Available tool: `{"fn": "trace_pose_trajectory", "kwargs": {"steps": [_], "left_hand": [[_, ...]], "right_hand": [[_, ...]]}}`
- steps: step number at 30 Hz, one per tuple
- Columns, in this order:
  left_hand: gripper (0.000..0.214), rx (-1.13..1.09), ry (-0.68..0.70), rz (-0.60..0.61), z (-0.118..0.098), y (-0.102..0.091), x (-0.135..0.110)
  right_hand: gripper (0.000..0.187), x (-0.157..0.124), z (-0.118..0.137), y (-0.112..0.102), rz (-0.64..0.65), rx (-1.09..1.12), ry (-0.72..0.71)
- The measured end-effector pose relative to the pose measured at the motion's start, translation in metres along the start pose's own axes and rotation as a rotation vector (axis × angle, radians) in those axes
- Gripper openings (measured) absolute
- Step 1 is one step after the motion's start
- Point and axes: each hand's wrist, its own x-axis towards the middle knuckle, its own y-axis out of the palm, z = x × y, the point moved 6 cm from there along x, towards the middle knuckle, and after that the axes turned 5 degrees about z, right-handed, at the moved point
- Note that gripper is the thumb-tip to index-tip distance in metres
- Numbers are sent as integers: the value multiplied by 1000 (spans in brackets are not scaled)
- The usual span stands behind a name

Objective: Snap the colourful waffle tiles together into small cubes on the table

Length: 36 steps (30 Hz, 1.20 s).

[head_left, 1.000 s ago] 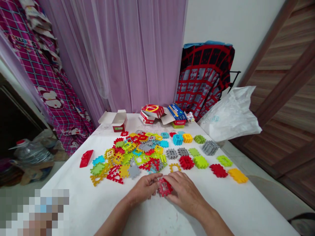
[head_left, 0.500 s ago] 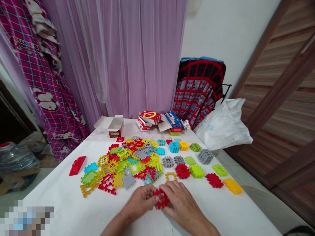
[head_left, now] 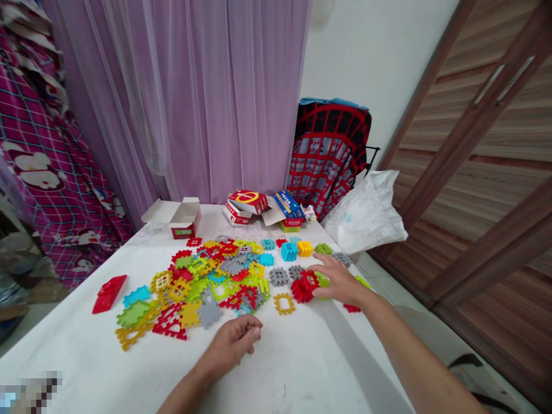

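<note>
On the white table (head_left: 280, 391), the pile of toothed plates (head_left: 204, 284) lies at eleven o'clock from my half-open left hand (head_left: 236, 343). Red stack (head_left: 301, 293): eight o'clock from my right hand (head_left: 338, 280). Red window plate (head_left: 309, 275): nine o'clock, at its fingertips; pinched or loose, I can't tell.

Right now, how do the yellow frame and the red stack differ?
The yellow frame lies flat as a single layer; the red stack stands thicker. The yellow frame lies apart from the right hand; the red stack sits right by it. Both have toothed edges.
</note>
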Motion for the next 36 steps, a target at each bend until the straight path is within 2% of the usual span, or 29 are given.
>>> {"fn": "trace_pose_trajectory", "kwargs": {"steps": [3,11,36], "left_hand": [[47,10,-12,-13,-3,-1,-1],[49,20,-26,-35,-3,-2,-2],[45,34,-44,-46,-5,-3,-2]], "right_hand": [[55,11,-1,8,100,8,4],[58,20,12,14,222,-62,-38],[67,21,13,20,314,-41,-21]]}}
